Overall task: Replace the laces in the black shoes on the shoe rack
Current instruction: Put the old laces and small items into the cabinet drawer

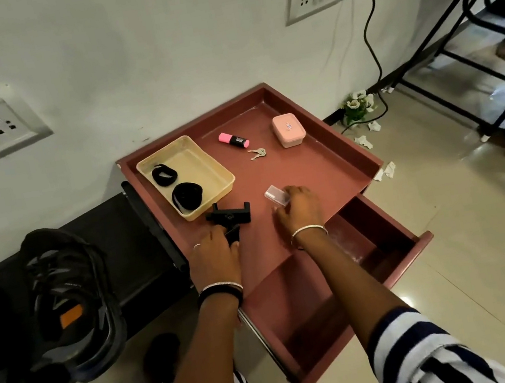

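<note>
Striped sleeve (417,348) sits lowest in frame. Left hand (213,255) grips a black clamp (229,214). Right hand (300,210) curls its fingers on a clear box (275,194). Laces (187,194), coiled, lie in the tray (195,164) just beyond the clamp, apart from both hands. Shoes (67,298) sit on the rack (139,245), far left. Drawer (311,282) stands open under the right forearm.

desk (309,174): reddish-brown. tray (205,162): cream. two coiled laces (187,196): black. marker (233,139): pink, black band. box (288,130): pale pink. clamp (231,213): black. case (275,194): clear. shoes (69,291): black, one with an orange patch. sleeve (418,354): dark blue and white stripes. floor (458,256): beige. wall (120,62): white.
</note>
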